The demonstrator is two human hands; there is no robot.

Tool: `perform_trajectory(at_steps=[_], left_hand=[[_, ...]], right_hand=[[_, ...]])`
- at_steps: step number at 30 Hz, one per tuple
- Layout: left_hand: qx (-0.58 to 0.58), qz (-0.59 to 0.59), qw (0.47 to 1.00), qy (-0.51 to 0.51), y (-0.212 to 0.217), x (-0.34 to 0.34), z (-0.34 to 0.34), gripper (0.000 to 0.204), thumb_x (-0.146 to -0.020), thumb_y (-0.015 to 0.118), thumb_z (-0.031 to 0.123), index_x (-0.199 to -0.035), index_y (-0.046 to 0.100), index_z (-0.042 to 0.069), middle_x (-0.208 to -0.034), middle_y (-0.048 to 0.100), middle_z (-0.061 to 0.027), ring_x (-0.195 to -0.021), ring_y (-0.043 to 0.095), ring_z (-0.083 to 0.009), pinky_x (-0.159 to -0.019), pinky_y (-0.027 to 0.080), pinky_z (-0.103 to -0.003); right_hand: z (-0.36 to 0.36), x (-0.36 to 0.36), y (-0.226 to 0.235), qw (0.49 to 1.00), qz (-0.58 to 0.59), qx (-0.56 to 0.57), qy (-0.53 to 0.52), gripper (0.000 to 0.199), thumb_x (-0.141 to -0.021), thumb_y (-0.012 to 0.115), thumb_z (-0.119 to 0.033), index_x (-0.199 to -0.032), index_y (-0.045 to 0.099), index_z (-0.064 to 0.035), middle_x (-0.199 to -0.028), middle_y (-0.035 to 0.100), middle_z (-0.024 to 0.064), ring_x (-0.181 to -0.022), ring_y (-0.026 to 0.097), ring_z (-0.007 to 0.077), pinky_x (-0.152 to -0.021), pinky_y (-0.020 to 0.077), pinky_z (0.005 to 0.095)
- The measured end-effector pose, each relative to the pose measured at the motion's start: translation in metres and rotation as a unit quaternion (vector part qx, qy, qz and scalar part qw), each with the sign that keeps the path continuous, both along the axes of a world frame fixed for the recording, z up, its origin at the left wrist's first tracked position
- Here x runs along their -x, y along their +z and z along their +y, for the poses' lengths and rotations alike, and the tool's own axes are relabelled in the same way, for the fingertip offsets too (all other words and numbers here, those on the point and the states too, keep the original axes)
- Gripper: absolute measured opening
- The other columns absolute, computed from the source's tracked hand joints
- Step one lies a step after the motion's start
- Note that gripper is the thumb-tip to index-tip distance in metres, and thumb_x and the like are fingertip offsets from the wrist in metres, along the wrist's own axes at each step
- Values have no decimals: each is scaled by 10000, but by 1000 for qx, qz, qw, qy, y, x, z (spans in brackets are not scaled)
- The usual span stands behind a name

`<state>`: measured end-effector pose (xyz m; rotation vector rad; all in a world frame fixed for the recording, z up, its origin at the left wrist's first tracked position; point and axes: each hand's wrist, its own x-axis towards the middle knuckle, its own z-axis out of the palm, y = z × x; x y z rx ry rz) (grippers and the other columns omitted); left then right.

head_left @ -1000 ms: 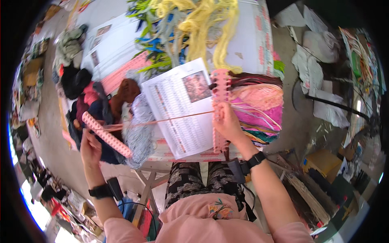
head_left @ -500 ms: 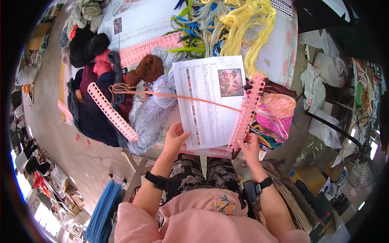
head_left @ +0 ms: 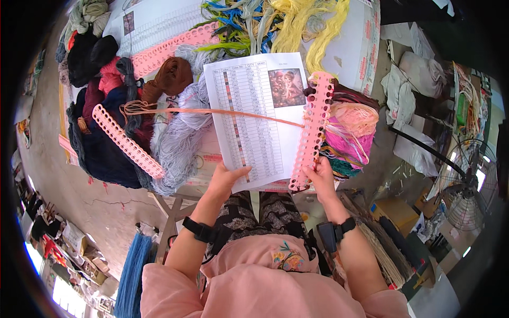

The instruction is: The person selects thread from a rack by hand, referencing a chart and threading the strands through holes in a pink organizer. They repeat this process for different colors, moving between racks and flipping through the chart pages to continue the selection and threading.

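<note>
My left hand [head_left: 225,179] pinches the lower left edge of a printed sheet [head_left: 286,148], thumb on top. The sheet carries a table with a column of small colour swatches and a picture in its upper right. My right hand [head_left: 321,177] grips the lower end of a pink perforated thread holder [head_left: 313,127], which lies over the sheet's right edge. Dark and pale threads are looped in some of its holes. A salmon-orange thread bundle [head_left: 212,111] stretches from this holder across the sheet to the left. Another pink perforated strip [head_left: 127,140] rests on dark yarn.
Navy [head_left: 106,159], pale grey-blue [head_left: 183,143] and brown yarn [head_left: 175,76] lie at left. Yellow thread [head_left: 328,32] hangs over the far side. Bundles of pink thread [head_left: 352,132] sit at right. A fan [head_left: 466,201] stands off the right side; blue yarn [head_left: 135,275] hangs at lower left.
The view has shifted, so the table sits farther left and higher. The sheet looks slightly larger. My left thumb reaches farther over it, and my right hand sits a little higher along the holder.
</note>
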<state>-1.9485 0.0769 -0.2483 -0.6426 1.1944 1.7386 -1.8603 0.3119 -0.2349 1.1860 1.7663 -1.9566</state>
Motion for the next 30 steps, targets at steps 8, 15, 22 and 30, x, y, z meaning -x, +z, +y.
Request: perform_trajectory(at_steps=[8,15,22,30], left_hand=[[51,-10,999,-11,1,-2,3,283,-717,594,7,-987,525,-44,-923,577,-103,-797,556,-160,-712,457,-289],[37,6,999,-6,-1,-2,4,277,-717,579,-20,-987,524,-50,-933,577,-112,-798,562,-164,-711,464,-283],[24,19,1000,2,1,-5,1,297,-699,604,13,-981,533,-47,-911,587,-105,-797,559,-162,-705,453,-279],[117,40,990,-69,0,12,-2,298,-669,636,39,-930,543,-71,-853,590,-105,-743,558,-167,-660,453,-288]], right_hand=[[3,0,9,1000,10,13,-8,300,-753,552,-24,-999,382,-7,-869,554,66,-738,536,92,-647,442,219],[2,-2,15,999,23,13,-42,272,-748,549,-8,-958,377,-6,-797,548,58,-676,509,66,-586,416,188],[-3,-2,12,997,38,15,-58,238,-745,536,19,-933,391,4,-806,535,58,-691,510,75,-606,417,189],[-3,-22,1,993,51,-102,-13,233,-737,537,11,-955,455,3,-860,529,52,-752,510,93,-638,426,205]])
